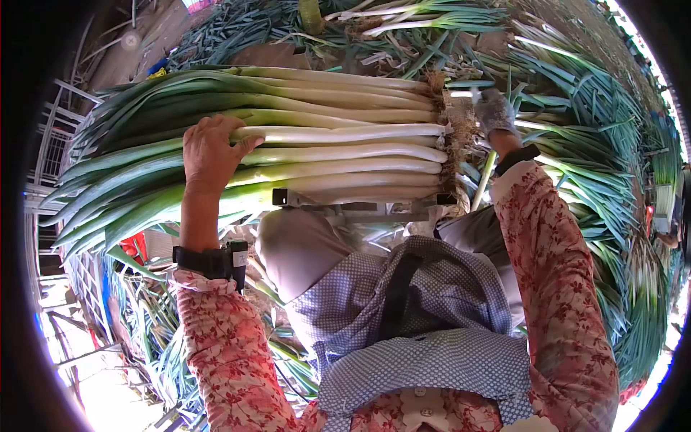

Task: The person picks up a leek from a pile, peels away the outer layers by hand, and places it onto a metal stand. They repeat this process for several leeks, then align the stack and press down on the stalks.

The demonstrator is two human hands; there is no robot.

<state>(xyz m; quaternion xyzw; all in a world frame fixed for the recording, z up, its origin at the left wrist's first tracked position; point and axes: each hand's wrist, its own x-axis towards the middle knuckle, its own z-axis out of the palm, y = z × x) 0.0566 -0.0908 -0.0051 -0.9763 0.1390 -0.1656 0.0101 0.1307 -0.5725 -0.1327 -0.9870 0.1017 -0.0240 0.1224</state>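
A row of long leeks [345, 151] lies side by side across a low metal rack [360, 209] in front of my knees, green leaves to the left and roots to the right. My left hand [210, 153] is bare and closed round one leek [324, 135] where the white shank turns green. At the root end, my right hand [497, 113] wears a grey glove and is closed beside the brown roots [461, 126]. A thin pale strip [461, 93] shows at its fingers; I cannot tell what it holds.
Piles of leeks [597, 129] lie on the right, with more leaves [237, 32] strewn at the back. A white wire frame [54, 151] stands at the far left. Loose leaves [155, 317] cover the ground at the lower left.
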